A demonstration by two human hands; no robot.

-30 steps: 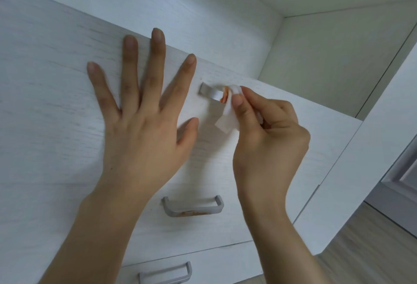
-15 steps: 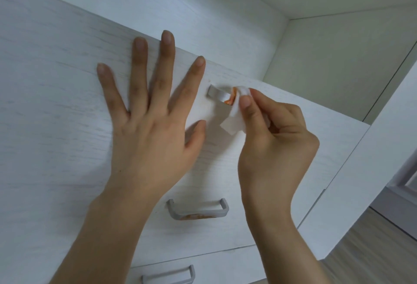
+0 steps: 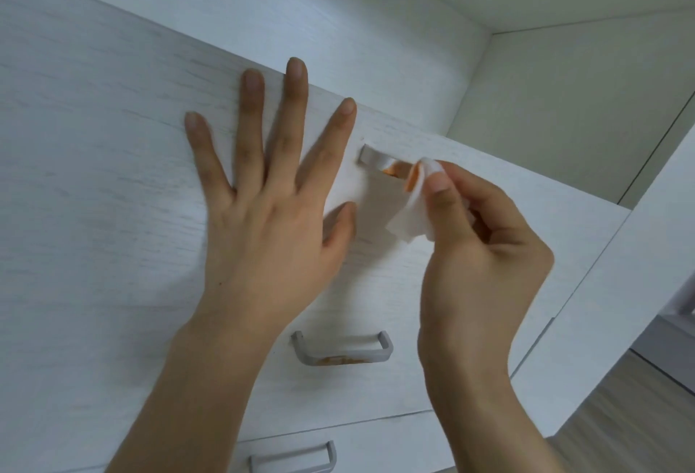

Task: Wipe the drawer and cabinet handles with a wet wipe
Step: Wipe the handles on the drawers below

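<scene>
- The wipe [image 3: 410,217] sits at about 2 o'clock from the middle of the view, pressed on the top handle [image 3: 378,162], where orange dirt shows.
- The right hand [image 3: 485,247] pinches the wipe to rub with it.
- The left hand [image 3: 270,217] lies flat, fingers spread wide, probably steadying the drawer [image 3: 113,171].
- At 6 o'clock, another handle [image 3: 342,354] is dirty too.
- No writing shows.

A white wet wipe [image 3: 411,209], orange-stained, is pressing against the top grey handle [image 3: 380,162], pinched in the right hand [image 3: 477,243].
</scene>
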